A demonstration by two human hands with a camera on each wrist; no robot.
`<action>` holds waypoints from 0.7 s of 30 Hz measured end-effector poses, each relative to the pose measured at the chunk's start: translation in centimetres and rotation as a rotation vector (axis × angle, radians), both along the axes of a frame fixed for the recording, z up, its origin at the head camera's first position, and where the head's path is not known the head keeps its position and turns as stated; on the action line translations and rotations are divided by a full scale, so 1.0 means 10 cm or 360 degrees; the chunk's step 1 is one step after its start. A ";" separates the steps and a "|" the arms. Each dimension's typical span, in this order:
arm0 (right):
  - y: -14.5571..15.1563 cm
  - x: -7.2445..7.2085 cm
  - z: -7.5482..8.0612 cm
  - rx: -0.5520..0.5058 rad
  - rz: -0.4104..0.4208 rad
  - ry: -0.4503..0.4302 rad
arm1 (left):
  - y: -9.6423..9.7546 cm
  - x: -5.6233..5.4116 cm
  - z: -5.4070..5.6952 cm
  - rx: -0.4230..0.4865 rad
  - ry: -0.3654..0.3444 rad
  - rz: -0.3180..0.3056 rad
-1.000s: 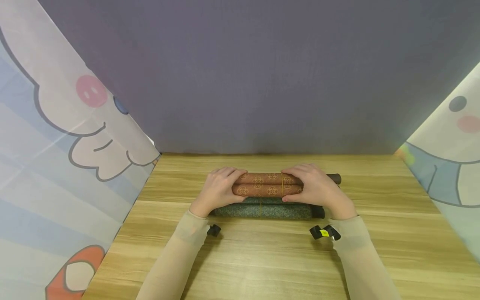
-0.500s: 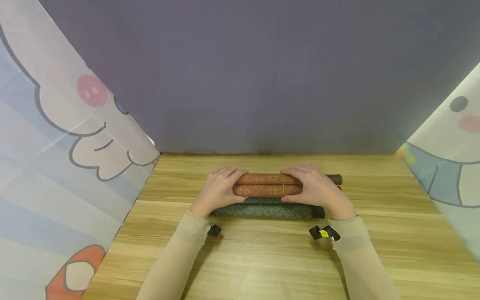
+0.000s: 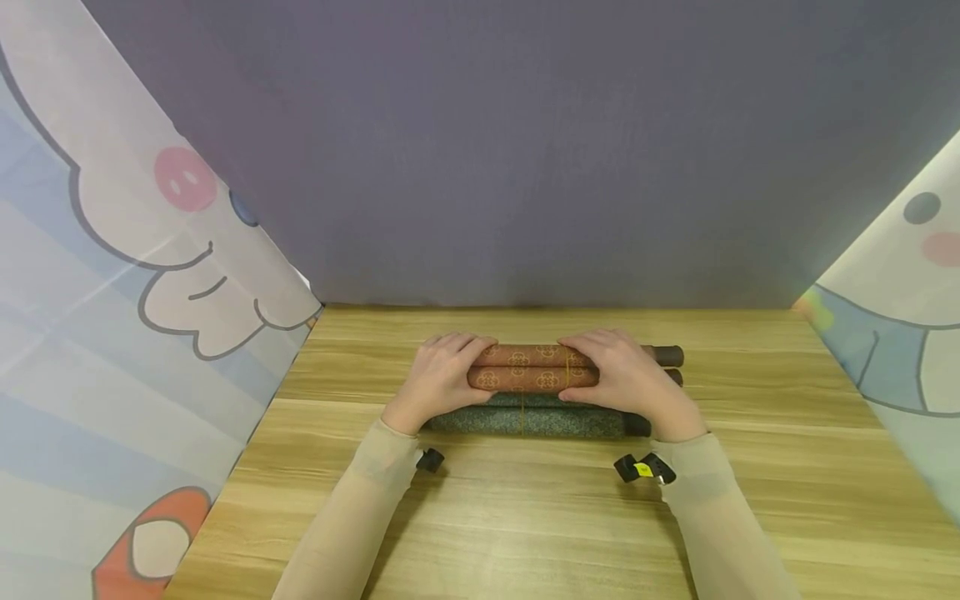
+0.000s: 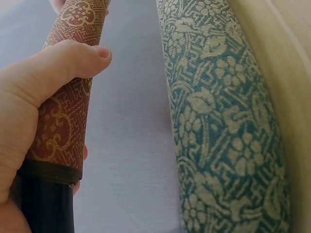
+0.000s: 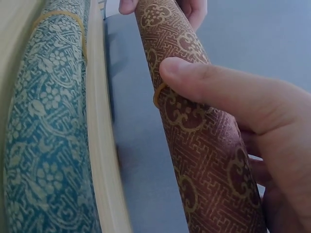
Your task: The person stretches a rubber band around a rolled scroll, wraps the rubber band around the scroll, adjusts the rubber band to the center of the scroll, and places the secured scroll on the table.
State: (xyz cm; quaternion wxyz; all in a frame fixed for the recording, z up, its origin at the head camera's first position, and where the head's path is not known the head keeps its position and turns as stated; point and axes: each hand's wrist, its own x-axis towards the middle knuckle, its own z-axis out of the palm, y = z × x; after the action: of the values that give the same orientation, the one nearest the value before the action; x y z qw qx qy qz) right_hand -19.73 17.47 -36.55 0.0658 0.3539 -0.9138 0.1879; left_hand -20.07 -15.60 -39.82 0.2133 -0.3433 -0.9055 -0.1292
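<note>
A brown scroll (image 3: 525, 380) with gold medallions shows as two parallel rolls, bound by a thin yellow rubber band (image 5: 158, 96). My left hand (image 3: 438, 375) grips its left part, thumb on the near side and fingers over the far side. Near the right end my right hand (image 3: 626, 375) holds it the same way, its thumb beside the band in the right wrist view. Dark rod ends (image 3: 667, 357) stick out past this hand. Closer to me lies a green scroll (image 3: 562, 422) with a flower pattern, also banded, partly hidden by the brown one.
Both scrolls are over a wood-grain table (image 3: 517, 517). A plain grey panel (image 3: 555, 158) rises behind its far edge. Cloths printed with cartoon figures hang along the left side (image 3: 105, 333) and the right side (image 3: 900, 333).
My right hand has slid slightly left along the brown scroll, so more of its dark right ends shows. The brown scroll has shifted a little to the right. The green scroll stays almost in place.
</note>
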 end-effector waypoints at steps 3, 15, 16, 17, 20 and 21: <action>-0.02 0.01 -0.01 -0.0014 0.0016 0.0006 | 0.01 0.00 0.01 -0.0003 0.0003 0.0011; -0.27 0.08 -0.06 -0.0015 0.0137 0.0066 | 0.05 0.02 0.02 -0.0005 0.0059 -0.0055; -0.28 0.08 -0.06 -0.0013 0.0145 0.0073 | 0.05 0.03 0.02 -0.0006 0.0056 -0.0056; -0.29 0.09 -0.06 -0.0013 0.0153 0.0084 | 0.05 0.03 0.01 -0.0005 0.0052 -0.0055; -0.30 0.08 -0.06 -0.0024 0.0163 0.0101 | 0.05 0.03 0.01 -0.0002 0.0045 -0.0049; -0.30 0.09 -0.06 -0.0021 0.0159 0.0101 | 0.05 0.03 0.01 0.0001 0.0045 -0.0049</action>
State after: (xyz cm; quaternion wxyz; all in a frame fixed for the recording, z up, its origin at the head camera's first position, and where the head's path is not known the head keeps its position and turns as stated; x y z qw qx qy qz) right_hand -18.87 14.49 -37.13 0.0875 0.4044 -0.8913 0.1856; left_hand -19.76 -15.14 -39.71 0.2241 -0.3588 -0.8970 -0.1279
